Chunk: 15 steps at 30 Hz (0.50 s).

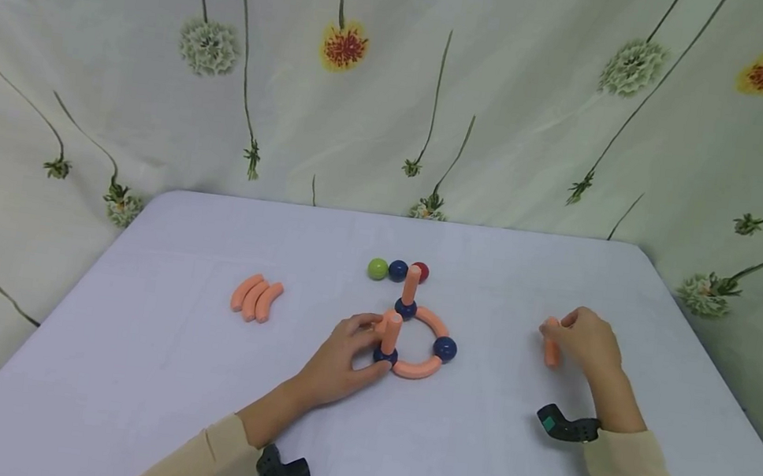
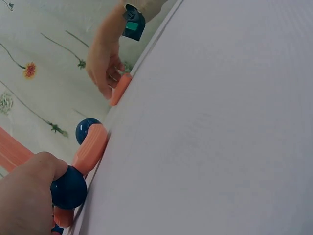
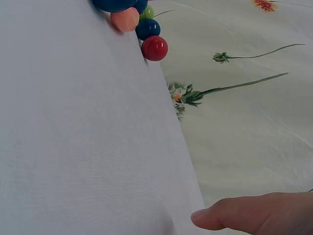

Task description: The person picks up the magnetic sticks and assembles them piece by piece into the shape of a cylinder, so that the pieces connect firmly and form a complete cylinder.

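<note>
On the table a ring of magnetic building pieces joins blue balls (image 1: 445,348) with curved orange rods (image 1: 417,369). Two straight orange rods stand upright on it, a far rod (image 1: 411,285) and a near rod (image 1: 391,336). My left hand (image 1: 346,354) grips the ring's near left corner, its thumb against the blue ball (image 2: 69,188) there and its fingers behind the near upright rod. They hide the ring's left side. Off to the right, my right hand (image 1: 589,341) pinches a loose orange rod (image 1: 552,354) near its far end. In the right wrist view only one finger (image 3: 244,213) shows.
Several curved orange rods (image 1: 250,300) lie together on the left of the table. Behind the ring a green ball (image 1: 378,268), a blue ball (image 1: 397,271) and a red ball (image 1: 424,272) sit in a row. A flowered cloth (image 1: 514,88) hangs beyond the table's far edge.
</note>
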Available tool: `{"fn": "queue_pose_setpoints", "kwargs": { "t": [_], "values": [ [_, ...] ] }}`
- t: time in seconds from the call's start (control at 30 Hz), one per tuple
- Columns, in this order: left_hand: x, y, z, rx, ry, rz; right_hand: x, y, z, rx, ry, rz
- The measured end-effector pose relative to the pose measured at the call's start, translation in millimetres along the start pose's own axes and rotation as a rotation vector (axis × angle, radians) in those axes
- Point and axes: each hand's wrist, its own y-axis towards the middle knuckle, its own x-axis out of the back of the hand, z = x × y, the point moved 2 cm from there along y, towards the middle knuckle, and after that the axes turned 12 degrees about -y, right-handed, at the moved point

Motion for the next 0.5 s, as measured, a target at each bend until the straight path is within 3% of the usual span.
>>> {"fn": "queue_pose_setpoints", "kwargs": {
  "t": [0.17, 0.33, 0.5],
  "values": [
    [1.1, -0.7, 0.9, -0.038, 0.001, -0.061, -7, 2, -1, 0.01, -0.027, 0.018],
    [1.2, -1.5, 3.0, 0.027, -0.027, -0.128, -11, -2, 2, 0.035, -0.029, 0.015],
    [2.0, -0.6, 4.2, 0.061, -0.021, -0.146, -11, -3, 10, 0.031, 0.019, -0.021]
  ]
}}
